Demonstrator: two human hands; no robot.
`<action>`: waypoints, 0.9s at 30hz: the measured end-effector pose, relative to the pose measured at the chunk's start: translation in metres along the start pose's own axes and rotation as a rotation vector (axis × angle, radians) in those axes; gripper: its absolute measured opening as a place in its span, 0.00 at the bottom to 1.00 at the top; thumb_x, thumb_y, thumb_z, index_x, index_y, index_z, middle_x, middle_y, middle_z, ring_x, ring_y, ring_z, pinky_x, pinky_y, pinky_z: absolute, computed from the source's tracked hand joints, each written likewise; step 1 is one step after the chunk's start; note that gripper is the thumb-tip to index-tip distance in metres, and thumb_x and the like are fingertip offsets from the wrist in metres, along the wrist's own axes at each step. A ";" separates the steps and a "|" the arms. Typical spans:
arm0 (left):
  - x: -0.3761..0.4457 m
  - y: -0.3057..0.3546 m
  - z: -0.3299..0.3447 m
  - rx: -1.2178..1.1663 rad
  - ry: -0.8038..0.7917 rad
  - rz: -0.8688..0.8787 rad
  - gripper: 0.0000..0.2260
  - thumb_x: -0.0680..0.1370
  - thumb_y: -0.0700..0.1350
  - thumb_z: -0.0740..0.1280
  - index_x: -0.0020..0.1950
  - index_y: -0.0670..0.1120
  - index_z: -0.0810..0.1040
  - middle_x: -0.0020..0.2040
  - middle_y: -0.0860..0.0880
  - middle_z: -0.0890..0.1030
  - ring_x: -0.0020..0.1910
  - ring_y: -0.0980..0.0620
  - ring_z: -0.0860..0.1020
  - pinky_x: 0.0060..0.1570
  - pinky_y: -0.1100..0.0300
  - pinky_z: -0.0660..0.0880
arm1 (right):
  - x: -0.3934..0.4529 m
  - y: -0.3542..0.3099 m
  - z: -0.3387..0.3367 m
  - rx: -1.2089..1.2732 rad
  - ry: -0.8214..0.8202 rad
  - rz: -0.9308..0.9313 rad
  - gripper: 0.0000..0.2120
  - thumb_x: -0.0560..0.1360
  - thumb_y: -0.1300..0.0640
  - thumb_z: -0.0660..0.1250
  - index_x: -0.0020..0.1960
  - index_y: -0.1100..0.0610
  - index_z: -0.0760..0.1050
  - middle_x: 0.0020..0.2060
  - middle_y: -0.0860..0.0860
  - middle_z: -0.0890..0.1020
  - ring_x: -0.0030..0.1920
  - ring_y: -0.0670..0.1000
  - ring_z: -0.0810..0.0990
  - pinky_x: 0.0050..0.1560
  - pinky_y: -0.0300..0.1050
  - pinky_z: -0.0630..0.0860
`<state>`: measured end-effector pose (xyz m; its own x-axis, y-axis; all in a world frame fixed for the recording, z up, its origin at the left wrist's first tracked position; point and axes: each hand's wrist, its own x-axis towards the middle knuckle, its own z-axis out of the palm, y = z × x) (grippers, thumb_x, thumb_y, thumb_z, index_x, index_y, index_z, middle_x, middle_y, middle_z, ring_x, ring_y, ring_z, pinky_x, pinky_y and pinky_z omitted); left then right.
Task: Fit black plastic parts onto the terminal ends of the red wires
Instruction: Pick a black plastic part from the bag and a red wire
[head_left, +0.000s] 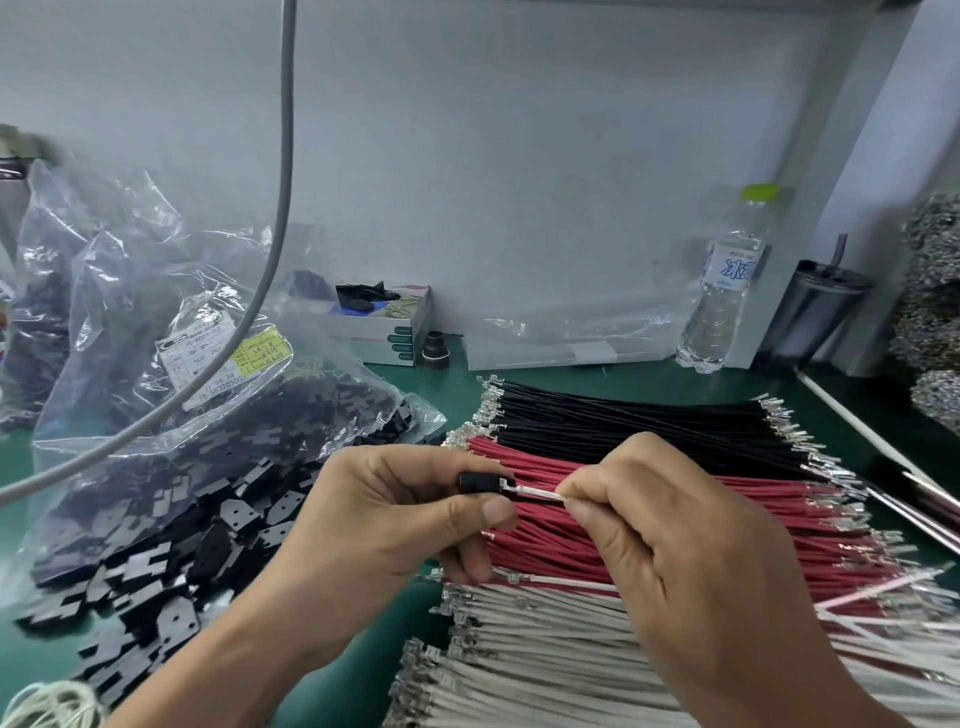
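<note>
Hands meet over the red wires on a green workbench: my left hand pinches a small black plastic part between thumb and forefinger, its other fingers curled below. My right hand pinches a single wire that looks pale in this light, thumb and forefinger closed on it just right of the part. That wire's metal terminal sits at the mouth of the part; whether it is seated inside I cannot tell.

Directly beneath my hands the red wires lie in a flat bundle, their metal terminals fanned out at both ends. Behind the red wires, touching them, lies a bundle of black wires; in front of them, nearer to me, a bundle of white wires. Left of the red wires, loose black plastic parts spill from a clear plastic bag bearing a printed label. A grey cable hangs down across that bag. Behind the black wires, against the wall, stand a small open carton, a clear water bottle with a green cap, and, right of the bottle, a dark tumbler with a straw.
</note>
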<state>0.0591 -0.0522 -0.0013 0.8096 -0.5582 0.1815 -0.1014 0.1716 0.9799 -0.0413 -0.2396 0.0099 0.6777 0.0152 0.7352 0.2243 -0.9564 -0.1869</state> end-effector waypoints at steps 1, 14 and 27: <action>0.000 0.000 0.000 0.009 -0.003 0.007 0.09 0.67 0.40 0.78 0.46 0.42 0.89 0.33 0.35 0.83 0.27 0.47 0.81 0.29 0.60 0.78 | 0.000 0.001 0.001 0.047 0.000 0.027 0.13 0.80 0.49 0.60 0.45 0.50 0.82 0.40 0.42 0.77 0.32 0.43 0.74 0.26 0.42 0.72; -0.002 -0.002 0.004 0.101 -0.023 0.015 0.09 0.68 0.42 0.78 0.47 0.42 0.89 0.35 0.37 0.85 0.26 0.45 0.81 0.28 0.58 0.79 | -0.005 0.005 0.009 -0.007 0.059 -0.073 0.12 0.80 0.51 0.63 0.44 0.53 0.82 0.40 0.45 0.78 0.35 0.46 0.77 0.29 0.42 0.74; -0.004 0.002 -0.005 -0.004 0.087 0.220 0.21 0.62 0.55 0.84 0.48 0.44 0.89 0.37 0.37 0.85 0.26 0.43 0.81 0.28 0.58 0.78 | 0.009 0.009 -0.007 -0.123 0.054 -0.164 0.12 0.82 0.50 0.63 0.54 0.54 0.82 0.48 0.48 0.79 0.47 0.51 0.78 0.44 0.49 0.75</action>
<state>0.0585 -0.0460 -0.0001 0.8149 -0.4356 0.3825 -0.2786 0.2842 0.9174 -0.0384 -0.2502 0.0194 0.5996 0.1614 0.7839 0.2390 -0.9709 0.0171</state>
